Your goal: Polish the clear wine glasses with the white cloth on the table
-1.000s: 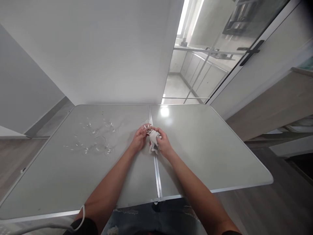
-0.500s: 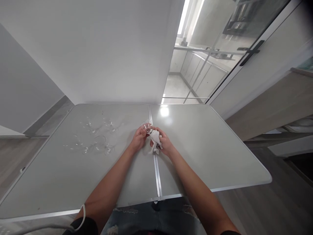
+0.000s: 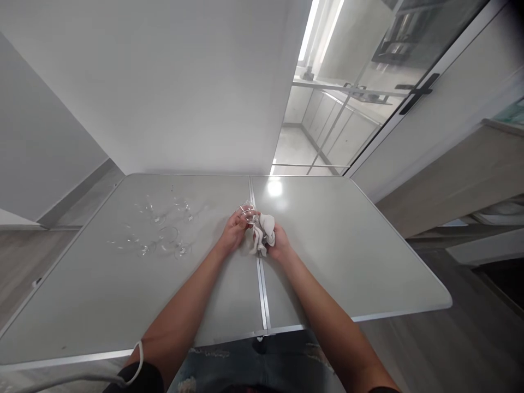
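Note:
Near the middle of the table, my left hand (image 3: 234, 229) is closed around the bowl of a clear stemmed glass (image 3: 248, 213). My right hand (image 3: 279, 241) grips a white cloth (image 3: 267, 226) just right of the glass. The cloth bunches around the glass's lower part, and its loose folds hang toward me. The stem and foot are mostly hidden by the cloth and fingers. To the left, several clear stemmed glasses stand on the table, among them a front glass (image 3: 182, 249) and a back glass (image 3: 186, 208).
The pale folding table (image 3: 352, 245) has a metal seam (image 3: 262, 295) running down its middle, under my hands. A white wall (image 3: 196, 98) borders its far edge. A glass-paned door (image 3: 323, 120) stands beyond at the right. A white cable (image 3: 140, 355) loops by my left elbow.
My right hand has turned and shifted slightly, and the cloth has moved a little right and changed its folds. My left hand and the glass stay nearly in place.

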A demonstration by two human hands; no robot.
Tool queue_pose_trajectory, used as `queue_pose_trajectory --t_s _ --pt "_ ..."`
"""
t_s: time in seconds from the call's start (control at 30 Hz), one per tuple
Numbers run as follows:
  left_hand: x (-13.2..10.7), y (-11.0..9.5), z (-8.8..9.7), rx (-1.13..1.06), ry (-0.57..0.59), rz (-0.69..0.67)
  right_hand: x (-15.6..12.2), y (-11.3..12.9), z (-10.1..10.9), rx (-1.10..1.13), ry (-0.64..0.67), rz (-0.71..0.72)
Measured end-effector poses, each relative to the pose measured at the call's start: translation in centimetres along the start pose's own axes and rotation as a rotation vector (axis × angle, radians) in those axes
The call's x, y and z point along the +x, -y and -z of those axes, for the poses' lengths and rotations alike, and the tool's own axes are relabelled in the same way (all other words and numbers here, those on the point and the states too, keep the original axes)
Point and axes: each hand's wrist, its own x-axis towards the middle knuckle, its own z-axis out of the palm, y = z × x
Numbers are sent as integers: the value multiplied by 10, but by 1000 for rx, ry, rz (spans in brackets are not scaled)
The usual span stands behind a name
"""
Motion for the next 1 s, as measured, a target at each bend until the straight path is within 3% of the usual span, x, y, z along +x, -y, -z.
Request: queue_pose_trajectory --t_s 0.17,0.27,0.4,0.57,0.67,0.87,1.0 --pt "2 -1 0 -75 -74 -29 2 -6 7 30 -393 345" --pt "4 -2 -1 -90 -136 -88 2 -5 10 2 -543 417" --pt "7 -1 2 -87 -220 -152 0 -5 3 19 -449 310" --pt "9 3 5 -46 -239 -231 -5 0 -5 144 -99 135" --pt "8 6 2 -1 -210 -233 -7 0 -8 166 4 97" --pt "4 2 -3 117 -134 -175 0 -9 -1 33 -100 156" --pt "2 -4 -7 103 -149 -220 8 -9 11 42 -371 233"
